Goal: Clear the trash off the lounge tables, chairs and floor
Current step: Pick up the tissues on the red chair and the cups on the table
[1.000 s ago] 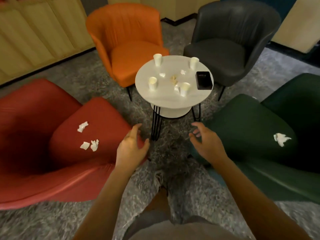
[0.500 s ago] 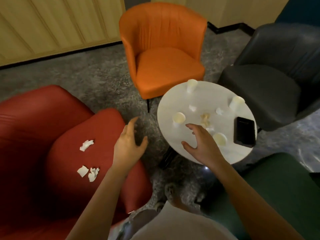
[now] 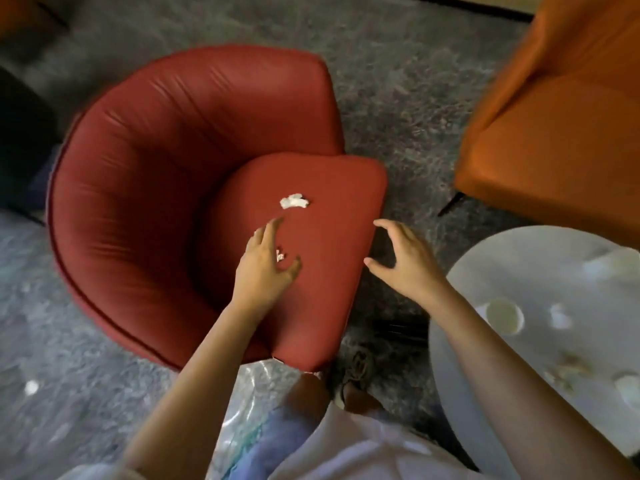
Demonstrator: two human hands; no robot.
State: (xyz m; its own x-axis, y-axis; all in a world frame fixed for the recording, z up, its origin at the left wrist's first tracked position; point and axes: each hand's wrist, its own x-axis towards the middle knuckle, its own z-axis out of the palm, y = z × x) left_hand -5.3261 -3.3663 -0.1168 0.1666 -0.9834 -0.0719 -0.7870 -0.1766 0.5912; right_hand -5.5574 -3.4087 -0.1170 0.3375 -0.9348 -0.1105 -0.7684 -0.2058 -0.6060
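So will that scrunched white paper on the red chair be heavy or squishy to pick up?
Probably very light and squishy: the scrunched paper looks thin and crumpled. It likely won't roll, since its shape is lumpy and the red chair seat looks soft. It may tear if pulled hard.

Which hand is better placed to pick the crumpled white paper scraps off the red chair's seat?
The left hand is over the red seat cushion, beside the crumpled white paper scraps; the right hand is at the seat's edge, farther away.

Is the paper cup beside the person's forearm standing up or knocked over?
Standing up: the cup shows a full round rim, mouth facing up, on the white table.
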